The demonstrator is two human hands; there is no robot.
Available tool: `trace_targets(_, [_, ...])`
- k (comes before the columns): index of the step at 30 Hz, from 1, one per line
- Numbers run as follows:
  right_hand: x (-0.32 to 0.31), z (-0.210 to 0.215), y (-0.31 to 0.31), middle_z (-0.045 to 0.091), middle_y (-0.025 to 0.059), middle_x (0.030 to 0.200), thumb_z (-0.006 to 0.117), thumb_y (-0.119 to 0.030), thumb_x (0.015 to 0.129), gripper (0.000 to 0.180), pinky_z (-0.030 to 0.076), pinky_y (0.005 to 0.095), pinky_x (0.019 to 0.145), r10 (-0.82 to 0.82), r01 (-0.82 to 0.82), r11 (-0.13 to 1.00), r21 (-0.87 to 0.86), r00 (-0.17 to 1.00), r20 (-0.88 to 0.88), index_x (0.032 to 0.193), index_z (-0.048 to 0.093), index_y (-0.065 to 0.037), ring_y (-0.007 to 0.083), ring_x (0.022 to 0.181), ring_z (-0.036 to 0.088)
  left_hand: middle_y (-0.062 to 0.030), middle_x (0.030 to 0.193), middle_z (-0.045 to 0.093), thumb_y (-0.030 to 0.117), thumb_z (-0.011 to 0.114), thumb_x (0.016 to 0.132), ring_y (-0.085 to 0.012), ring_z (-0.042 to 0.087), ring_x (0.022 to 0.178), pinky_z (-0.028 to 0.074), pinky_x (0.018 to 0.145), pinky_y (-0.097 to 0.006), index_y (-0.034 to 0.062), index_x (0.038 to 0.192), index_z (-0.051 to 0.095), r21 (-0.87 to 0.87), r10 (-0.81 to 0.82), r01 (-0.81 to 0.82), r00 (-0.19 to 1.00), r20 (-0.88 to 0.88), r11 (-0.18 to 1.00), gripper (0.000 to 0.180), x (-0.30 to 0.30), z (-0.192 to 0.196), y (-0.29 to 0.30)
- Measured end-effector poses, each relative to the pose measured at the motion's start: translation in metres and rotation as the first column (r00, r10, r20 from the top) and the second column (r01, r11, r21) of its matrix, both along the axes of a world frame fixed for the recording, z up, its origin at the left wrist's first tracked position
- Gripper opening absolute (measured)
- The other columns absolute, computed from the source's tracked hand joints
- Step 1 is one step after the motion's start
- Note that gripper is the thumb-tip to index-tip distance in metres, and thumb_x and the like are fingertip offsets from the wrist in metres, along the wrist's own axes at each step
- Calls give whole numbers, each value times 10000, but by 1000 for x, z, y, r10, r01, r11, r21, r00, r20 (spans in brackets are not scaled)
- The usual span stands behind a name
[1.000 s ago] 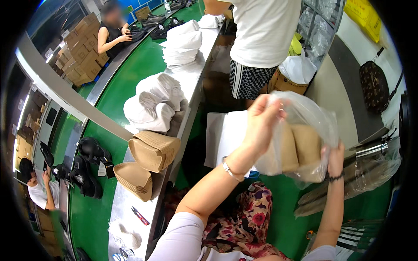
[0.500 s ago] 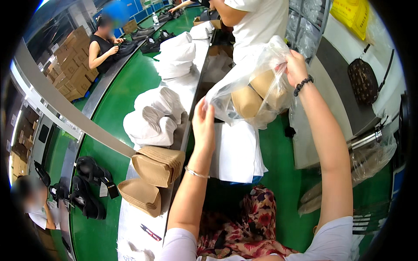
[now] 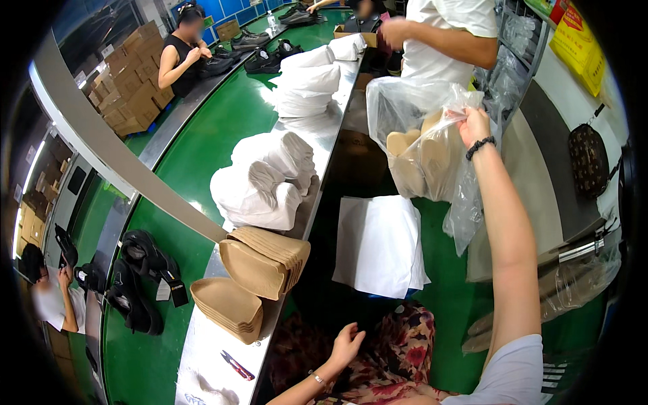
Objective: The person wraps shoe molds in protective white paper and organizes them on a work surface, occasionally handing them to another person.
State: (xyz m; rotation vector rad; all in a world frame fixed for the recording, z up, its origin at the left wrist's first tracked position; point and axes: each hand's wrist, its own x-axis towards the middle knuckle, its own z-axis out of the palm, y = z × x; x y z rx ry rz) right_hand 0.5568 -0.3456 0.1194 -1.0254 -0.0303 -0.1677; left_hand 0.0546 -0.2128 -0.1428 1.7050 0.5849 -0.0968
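My right hand (image 3: 474, 127) is closed on the gathered top of a clear plastic bag (image 3: 398, 101), held up at arm's length to the front right. Inside it are several tan moulded shoe inserts (image 3: 435, 162). My left hand (image 3: 347, 344) is low over my lap, with nothing visible in it and its fingers loosely bent and apart. Stacks of white sheets (image 3: 378, 239) lie between the hands, just below the bag. To the left, two nested stacks of brown moulded inserts (image 3: 253, 270) (image 3: 226, 314) stand on the metal ledge (image 3: 209, 364).
White paper-wrapped bundles (image 3: 260, 185) line the ledge farther up. Red-handled snippers (image 3: 237, 364) lie near its front end. Black shoes (image 3: 135, 297) sit on the green conveyor (image 3: 196, 142). A slanting pale post (image 3: 135, 169) crosses the left. A co-worker in white (image 3: 439, 47) stands beyond the bag.
My left hand has let go of the bag and dropped to my lap. The bag now hangs from my right hand alone. The whole view has shifted slightly.
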Motion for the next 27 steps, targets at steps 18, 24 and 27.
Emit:
trace_targets(18, [22,0,-18,585,128,884,437,-55,878,117,500,340,664,-18,14,991,134,999,27,961,479,16,230,784,601,-158,1025,613,171,624,841,-216,610,910,491,801,-303,-32,1163,507,-80,187,-179,976,113,981,399,18,3,23])
trace_targets(24, [82,-33,-77,569,70,793,481,-30,825,64,483,320,659,121,-121,993,15,982,-148,787,507,-74,179,736,572,-152,1066,582,115,592,863,-200,605,923,500,772,-292,-22,1173,489,-10,265,-266,954,142,964,355,-7,56,36])
trace_targets(27, [141,-39,-153,585,51,801,510,-87,848,85,473,312,647,66,-69,974,-218,998,-20,821,578,-44,172,742,574,-133,1100,552,72,576,869,-177,589,959,493,786,-273,-18,1192,468,14,232,-240,951,205,971,353,-9,92,36])
